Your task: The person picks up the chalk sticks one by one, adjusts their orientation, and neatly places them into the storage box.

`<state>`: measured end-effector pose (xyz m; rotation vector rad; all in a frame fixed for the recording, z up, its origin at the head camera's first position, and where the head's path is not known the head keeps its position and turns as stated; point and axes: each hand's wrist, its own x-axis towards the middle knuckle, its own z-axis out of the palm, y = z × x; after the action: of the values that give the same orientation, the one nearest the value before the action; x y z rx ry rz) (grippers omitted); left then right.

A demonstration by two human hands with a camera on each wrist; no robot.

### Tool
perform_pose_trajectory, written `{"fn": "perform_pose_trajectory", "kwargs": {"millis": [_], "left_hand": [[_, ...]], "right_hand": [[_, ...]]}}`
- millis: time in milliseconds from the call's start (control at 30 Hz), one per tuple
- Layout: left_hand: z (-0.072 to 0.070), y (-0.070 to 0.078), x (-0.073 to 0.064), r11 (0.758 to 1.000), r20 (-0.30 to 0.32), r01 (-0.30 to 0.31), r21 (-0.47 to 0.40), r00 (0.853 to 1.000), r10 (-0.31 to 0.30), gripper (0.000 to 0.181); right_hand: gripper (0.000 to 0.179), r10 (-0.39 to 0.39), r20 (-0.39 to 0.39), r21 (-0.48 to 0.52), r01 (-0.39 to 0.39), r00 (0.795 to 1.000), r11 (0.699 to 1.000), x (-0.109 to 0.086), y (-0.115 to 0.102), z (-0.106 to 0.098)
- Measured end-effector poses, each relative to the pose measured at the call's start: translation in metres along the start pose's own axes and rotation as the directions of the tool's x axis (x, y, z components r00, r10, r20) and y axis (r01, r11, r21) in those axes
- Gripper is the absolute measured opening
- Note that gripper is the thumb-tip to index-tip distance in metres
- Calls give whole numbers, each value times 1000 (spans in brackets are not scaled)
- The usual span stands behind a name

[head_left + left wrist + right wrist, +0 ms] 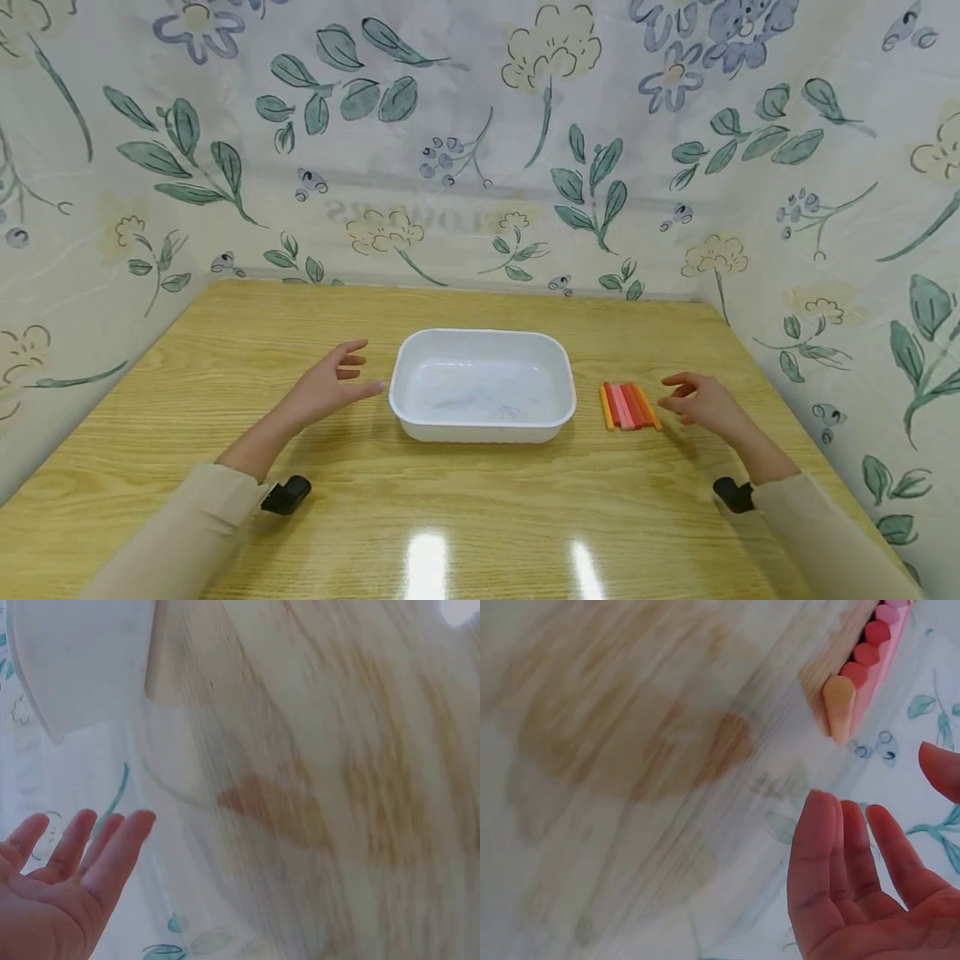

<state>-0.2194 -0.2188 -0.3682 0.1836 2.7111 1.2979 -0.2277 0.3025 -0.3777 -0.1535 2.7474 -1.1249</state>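
A white rectangular plastic basin (480, 432) stands in the middle of the table, with no objects inside it. My left hand (330, 387) is beside its left end, fingers spread and thumb tip close to the rim; whether it touches I cannot tell. To the basin's right lies a flat row of several crayon-like sticks (628, 407) in orange, red and pink. Just right of that row, my right hand (705, 404) holds nothing, its fingers loosely bent. The right wrist view shows the rounded stick ends (855, 675) apart from the fingertips (821, 810).
The wood-grain table (480, 500) reflects two bright lights near its front. A floral-patterned sheet (465, 167) hangs behind it and along both sides. Black wrist cameras sit at both cuffs, the left camera (287, 495) and the right camera (733, 495).
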Motion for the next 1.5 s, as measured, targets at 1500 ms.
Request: {"fn": "perform_pose_trajectory", "kwargs": {"millis": [1500], "left_hand": [[23,9,13,892,161,70,-446,987,3,65]], "right_hand": [[68,127,292,235,-200,948,951,24,3,11]]}}
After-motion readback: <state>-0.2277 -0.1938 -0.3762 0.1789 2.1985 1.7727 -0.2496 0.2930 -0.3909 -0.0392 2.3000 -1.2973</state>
